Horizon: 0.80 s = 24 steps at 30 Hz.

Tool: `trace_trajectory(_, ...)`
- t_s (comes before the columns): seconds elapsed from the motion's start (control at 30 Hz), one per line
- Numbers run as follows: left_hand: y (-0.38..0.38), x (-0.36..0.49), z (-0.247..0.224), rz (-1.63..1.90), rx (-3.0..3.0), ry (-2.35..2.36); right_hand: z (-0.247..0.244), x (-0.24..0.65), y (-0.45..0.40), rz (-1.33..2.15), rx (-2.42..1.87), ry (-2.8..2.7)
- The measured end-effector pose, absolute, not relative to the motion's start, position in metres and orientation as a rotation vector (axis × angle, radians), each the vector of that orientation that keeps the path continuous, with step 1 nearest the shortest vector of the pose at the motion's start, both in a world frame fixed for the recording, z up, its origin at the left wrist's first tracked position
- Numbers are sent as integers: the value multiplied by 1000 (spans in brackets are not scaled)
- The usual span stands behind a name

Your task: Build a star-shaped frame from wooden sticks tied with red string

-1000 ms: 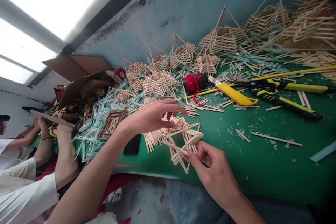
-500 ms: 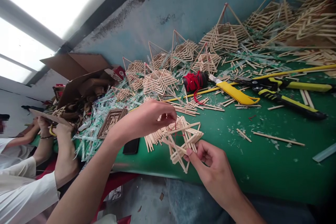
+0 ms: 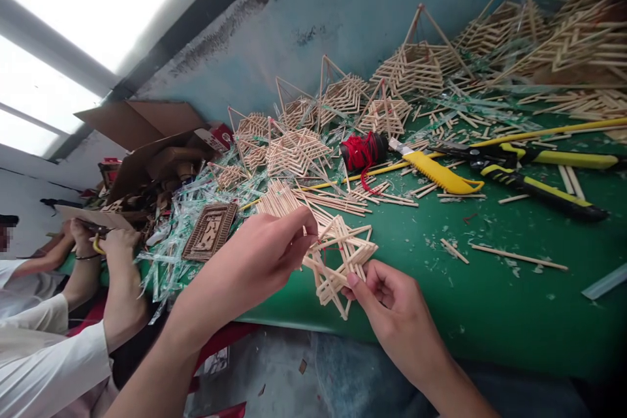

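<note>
A star-shaped frame of thin wooden sticks (image 3: 343, 261) sits near the front edge of the green table (image 3: 490, 313). My right hand (image 3: 392, 304) pinches its lower right side between thumb and fingers. At the frame's upper left, my left hand (image 3: 274, 248) has its thumb and fingertips pressed together; a bit of red thread (image 3: 327, 246) shows beside them, on the frame. The left fingertips' exact hold is too small to make out. Loose sticks (image 3: 279, 199) lie behind the left hand.
Behind are a red thread spool (image 3: 365, 151), a yellow knife (image 3: 435, 173), cutters (image 3: 539, 183) and several finished stick pieces (image 3: 298, 150). A brown woven plaque (image 3: 210, 232) lies left, near plastic strips (image 3: 171, 235). Another person's hands (image 3: 117, 245) hold scissors and cardboard at far left.
My left hand has moved down and to the left, its fingers now lower beside the frame. My right hand keeps its pinch, nearly unmoved. The other person's hands shifted slightly.
</note>
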<state>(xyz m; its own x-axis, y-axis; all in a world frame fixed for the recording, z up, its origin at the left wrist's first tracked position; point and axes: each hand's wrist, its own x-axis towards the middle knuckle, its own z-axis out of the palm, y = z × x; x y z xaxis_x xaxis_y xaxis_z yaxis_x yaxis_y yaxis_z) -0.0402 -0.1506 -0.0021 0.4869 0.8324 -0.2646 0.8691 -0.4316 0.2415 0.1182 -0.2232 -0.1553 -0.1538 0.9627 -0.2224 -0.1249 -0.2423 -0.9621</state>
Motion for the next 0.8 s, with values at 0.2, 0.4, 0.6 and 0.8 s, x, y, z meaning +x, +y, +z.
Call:
trace_trajectory(0.2, -159, -43, -11, -197, 2426, 1479, -153, 123, -224, 1388, -1283, -1272)
trace_trajectory(0.4, -160, -44, -14, -191, 2430, 1538, -147, 137, -227, 918, -1375, -1531)
trace_trajectory(0.6, -164, -42, -11, -111, 2409, 1540, -119, 131, -216, 495, -1074, -1563)
trace_trajectory(0.8, -170, -39, -8, -56, 2417, 1558, -113, 106, -201, 473, -1017, -1666)
